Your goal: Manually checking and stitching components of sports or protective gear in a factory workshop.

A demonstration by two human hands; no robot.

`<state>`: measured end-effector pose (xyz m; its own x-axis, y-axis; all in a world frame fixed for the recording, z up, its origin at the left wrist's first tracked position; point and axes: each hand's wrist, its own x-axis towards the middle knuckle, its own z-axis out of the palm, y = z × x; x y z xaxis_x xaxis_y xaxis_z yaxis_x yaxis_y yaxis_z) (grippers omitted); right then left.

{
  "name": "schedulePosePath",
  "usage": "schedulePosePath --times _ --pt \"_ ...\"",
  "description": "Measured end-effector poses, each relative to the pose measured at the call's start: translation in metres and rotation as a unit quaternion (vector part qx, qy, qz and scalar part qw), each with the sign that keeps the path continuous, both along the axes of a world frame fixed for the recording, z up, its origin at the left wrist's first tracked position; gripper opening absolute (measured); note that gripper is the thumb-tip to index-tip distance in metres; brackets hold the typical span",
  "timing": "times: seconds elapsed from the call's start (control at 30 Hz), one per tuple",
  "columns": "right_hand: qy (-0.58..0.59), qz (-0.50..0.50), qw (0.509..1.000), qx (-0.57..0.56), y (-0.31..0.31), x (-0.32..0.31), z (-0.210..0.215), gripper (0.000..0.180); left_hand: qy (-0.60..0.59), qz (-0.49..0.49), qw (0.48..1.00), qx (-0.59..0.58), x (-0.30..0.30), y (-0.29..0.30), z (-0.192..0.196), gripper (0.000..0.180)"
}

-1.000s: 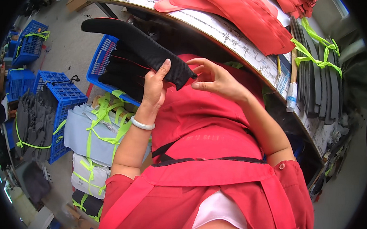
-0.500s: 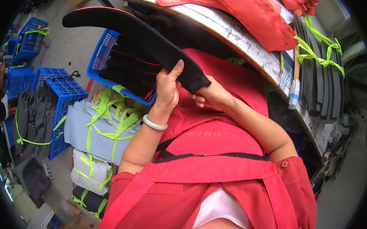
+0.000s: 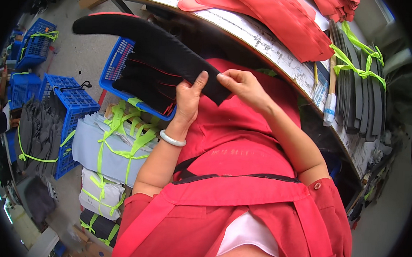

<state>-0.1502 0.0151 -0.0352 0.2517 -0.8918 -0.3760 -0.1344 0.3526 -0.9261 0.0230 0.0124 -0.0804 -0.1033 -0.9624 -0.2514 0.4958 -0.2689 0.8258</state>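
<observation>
While we hold the long black ribbed piece [image 3: 159,49] above the blue crate [image 3: 118,63], left hand [image 3: 188,97] and right hand [image 3: 243,86] close their fingers on its near end; aligning this end seems under way, calling for steady pinching.

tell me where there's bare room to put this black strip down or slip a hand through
Bare concrete floor lies between the far blue crates and the near blue basket of black pieces. The worktable's marked white edge shows a narrow free band below the red fabric pile. Elsewhere is crowded: tied grey bundles at left, green-tied dark strips at right.
</observation>
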Motion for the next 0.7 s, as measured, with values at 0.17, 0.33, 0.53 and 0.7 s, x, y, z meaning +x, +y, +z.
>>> schedulePosePath --times 0.17,0.33,0.53,0.7 --pt "0.146 -0.009 0.967 -0.207 -0.001 -0.002 -0.015 0.023 0.069 -0.171 0.982 0.048 0.006 0.008 -0.005 0.027" --pt "0.315 0.026 0.92 -0.231 0.0 0.008 -0.021 0.031 -0.019 -0.225 0.974 0.012 0.005 0.015 -0.017 0.021" --pt "0.158 -0.039 0.976 -0.145 -0.001 -0.003 -0.021 0.037 -0.102 -0.172 0.98 0.007 0.023 -0.003 -0.017 0.021" --pt "0.18 -0.03 0.971 -0.154 0.003 -0.006 -0.021 0.037 0.082 -0.177 0.977 0.08 0.019 -0.005 0.012 0.025"
